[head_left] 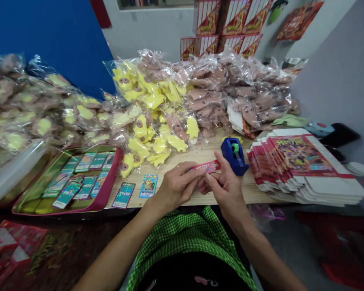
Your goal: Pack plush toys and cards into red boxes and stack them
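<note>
- Wooden worktop [206, 151] under a pale wall, with a blue panel [48, 40] at the far left.
- Red paper strip [210, 166] sits just left of the tape dispenser, held above the worktop between both hands.
- Left hand [178, 186] is clenched in a pinch on the strip's left end, fingers and thumb closed around it.
- Right hand [226, 186] is curled right beside the dispenser, with its fingertips [214, 174] at the strip's lower edge; whether they grip it, I cannot tell.
- Blue tape dispenser [234, 157], loaded with a green-cored roll, stands upright on the worktop, just right of the strip.
- Two loose picture cards [148, 186] lie left of the dispenser, well apart from it, near the worktop's front edge.
- Red-rimmed tray [94, 208] lies further left of the dispenser, holding rows of shiny green cards [68, 193].
- Clear plastic bags [157, 93] of yellow and pinkish-brown soft toys are heaped behind and left of the dispenser.
- Flattened red printed cartons [303, 169] are stacked in a fanned pile right of the dispenser.
- Red cartons [221, 20] are piled high behind the dispenser, against the far wall.
</note>
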Demonstrator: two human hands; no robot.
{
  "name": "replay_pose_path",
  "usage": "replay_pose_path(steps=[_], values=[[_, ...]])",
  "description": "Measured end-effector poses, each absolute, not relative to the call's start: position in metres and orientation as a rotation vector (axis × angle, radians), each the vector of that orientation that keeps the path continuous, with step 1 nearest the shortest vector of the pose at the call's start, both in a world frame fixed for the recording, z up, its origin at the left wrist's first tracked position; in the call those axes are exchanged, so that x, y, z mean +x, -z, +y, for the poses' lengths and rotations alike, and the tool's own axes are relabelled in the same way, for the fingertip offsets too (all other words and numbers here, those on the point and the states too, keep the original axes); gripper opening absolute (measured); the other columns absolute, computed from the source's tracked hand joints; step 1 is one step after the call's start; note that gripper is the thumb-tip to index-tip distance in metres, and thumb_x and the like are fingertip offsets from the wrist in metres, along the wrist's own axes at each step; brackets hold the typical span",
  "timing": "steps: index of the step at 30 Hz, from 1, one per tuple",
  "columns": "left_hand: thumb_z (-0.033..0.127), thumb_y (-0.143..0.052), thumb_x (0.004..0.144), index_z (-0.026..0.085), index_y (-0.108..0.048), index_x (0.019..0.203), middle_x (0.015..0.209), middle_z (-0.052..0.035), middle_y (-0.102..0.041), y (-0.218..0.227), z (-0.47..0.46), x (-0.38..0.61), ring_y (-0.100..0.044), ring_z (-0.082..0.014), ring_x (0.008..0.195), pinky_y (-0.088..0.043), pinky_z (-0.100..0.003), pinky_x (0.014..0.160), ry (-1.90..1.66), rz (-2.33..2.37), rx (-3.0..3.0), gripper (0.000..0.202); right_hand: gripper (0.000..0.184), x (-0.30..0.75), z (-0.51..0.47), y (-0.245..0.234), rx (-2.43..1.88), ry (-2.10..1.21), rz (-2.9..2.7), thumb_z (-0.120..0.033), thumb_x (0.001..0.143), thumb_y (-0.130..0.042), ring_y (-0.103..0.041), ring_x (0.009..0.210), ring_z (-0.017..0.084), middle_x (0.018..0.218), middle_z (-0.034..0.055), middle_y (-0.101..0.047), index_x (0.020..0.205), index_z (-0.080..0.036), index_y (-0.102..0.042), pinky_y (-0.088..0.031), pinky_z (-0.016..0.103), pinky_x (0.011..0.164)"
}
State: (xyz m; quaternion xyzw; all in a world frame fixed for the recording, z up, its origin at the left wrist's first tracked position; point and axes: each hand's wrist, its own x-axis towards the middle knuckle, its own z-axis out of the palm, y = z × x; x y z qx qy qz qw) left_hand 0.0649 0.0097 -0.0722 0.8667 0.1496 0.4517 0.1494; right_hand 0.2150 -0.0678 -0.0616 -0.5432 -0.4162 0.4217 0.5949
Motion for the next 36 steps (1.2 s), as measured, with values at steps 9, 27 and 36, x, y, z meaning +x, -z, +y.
replay_pose_path(steps=[9, 27, 36], values=[[0.011, -0.058, 0.098, 0.025, -0.071, 0.124, 0.116, -0.0081, -0.071, 0.058, 0.006, 0.059, -0.069, -0.0174, 0.106, -0.06, -0.036, 0.09, -1.298, 0.526, 2.217, 0.031, 0.076, 0.223, -0.061, 0.059, -1.587, -0.561, -1.433, -0.033, 0.096, -0.051, -0.063, 0.059, 0.02, 0.073, 0.0018, -0.068, 0.163, -0.015, -0.022, -0.048, 0.032, 0.054], [0.025, -0.051, 0.1, 0.019, -0.074, 0.101, 0.1, -0.0088, -0.076, 0.129, -0.017, -0.047, -0.071, -0.0229, 0.096, -0.057, -0.037, 0.088, -1.074, 1.558, 2.195, 0.023, 0.044, 0.243, -0.055, 0.12, -1.692, -0.069, -2.292, -0.03, 0.097, -0.053, -0.045, 0.138, 0.043, 0.151, 0.0216, -0.05, 0.139, -0.024, -0.066, -0.044, 0.059, 0.102], [0.037, -0.05, 0.097, 0.016, -0.075, 0.102, 0.094, -0.0083, -0.076, 0.121, -0.02, -0.1, -0.073, -0.0214, 0.083, -0.056, -0.03, 0.076, -1.126, 1.917, 2.007, 0.033, 0.041, 0.223, -0.016, 0.103, -1.997, -0.137, -2.198, -0.026, 0.099, -0.046, -0.055, 0.134, 0.037, 0.145, 0.0191, -0.059, 0.131, -0.022, -0.071, -0.047, 0.057, 0.101]])
